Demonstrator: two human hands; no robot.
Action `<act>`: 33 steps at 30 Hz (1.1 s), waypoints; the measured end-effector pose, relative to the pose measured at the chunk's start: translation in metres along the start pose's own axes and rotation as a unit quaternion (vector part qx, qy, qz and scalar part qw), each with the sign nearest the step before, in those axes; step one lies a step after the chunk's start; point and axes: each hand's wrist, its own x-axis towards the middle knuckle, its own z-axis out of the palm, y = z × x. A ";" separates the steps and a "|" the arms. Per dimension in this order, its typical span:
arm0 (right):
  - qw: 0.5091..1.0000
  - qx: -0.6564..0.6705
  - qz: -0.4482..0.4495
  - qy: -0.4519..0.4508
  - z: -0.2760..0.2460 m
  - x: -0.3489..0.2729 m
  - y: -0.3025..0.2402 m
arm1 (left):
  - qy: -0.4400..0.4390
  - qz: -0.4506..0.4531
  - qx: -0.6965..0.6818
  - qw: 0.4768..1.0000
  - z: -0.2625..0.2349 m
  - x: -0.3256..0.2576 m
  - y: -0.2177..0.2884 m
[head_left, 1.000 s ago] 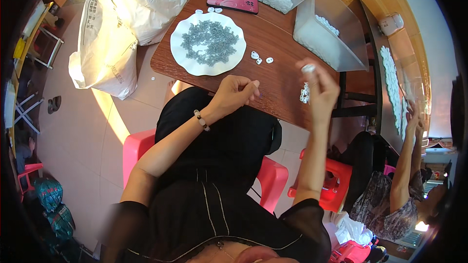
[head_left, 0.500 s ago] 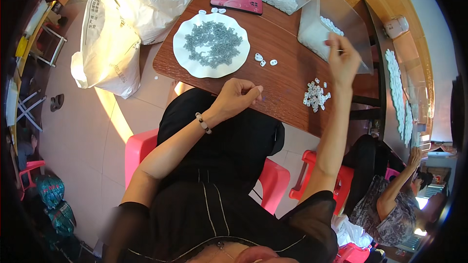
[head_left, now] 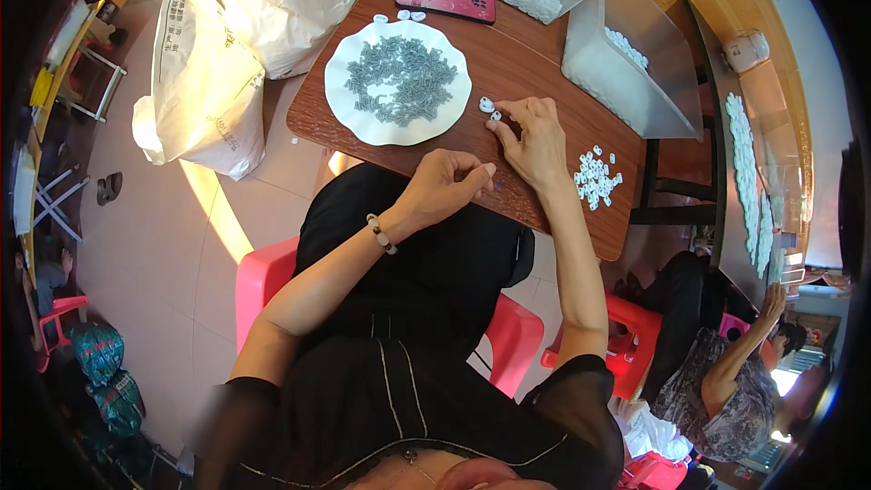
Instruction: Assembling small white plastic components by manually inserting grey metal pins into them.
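On the brown table (head_left: 517,154), my right hand (head_left: 535,141) reaches in with thumb and forefinger closed round a small white plastic piece (head_left: 495,116). Touching or very near it lies another white piece (head_left: 486,104). My left hand (head_left: 446,187) is at the table's near edge, thumb and fingers pinched together; what they hold, if anything, is hidden. A scalloped white plate (head_left: 339,113) left of my hands bears a heap of short grey pieces (head_left: 399,82). To the right of my right hand is a pile of small white pieces with dark holes (head_left: 597,179).
Clear plastic bins (head_left: 590,73) with white pieces stand along the table's far side. A pink phone (head_left: 445,0) and a few white pieces (head_left: 404,15) lie beyond the plate. Large white sacks (head_left: 209,82) stand at left. Another person (head_left: 726,381) sits at right.
My right hand has come from the clear bin at the right down and left to the loose white pieces by the plate. My left hand has hardly moved.
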 end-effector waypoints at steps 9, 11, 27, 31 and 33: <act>1.000 0.010 0.003 0.014 0.011 0.015 -0.002 | 0.000 0.013 0.002 1.000 0.002 0.000 -0.002; 1.000 -0.004 0.000 0.012 0.014 0.016 -0.001 | 0.000 0.014 0.004 1.000 0.002 0.000 -0.002; 0.990 0.091 0.103 0.012 -0.006 -0.013 0.004 | 0.048 -0.010 -0.053 0.997 0.008 0.002 -0.004; 0.998 -0.002 0.063 0.019 -0.006 -0.022 0.001 | 0.028 0.005 -0.007 1.000 0.006 -0.002 -0.008; 0.998 0.004 0.067 0.014 -0.007 -0.021 -0.002 | 0.031 0.011 -0.023 0.999 0.006 -0.003 -0.012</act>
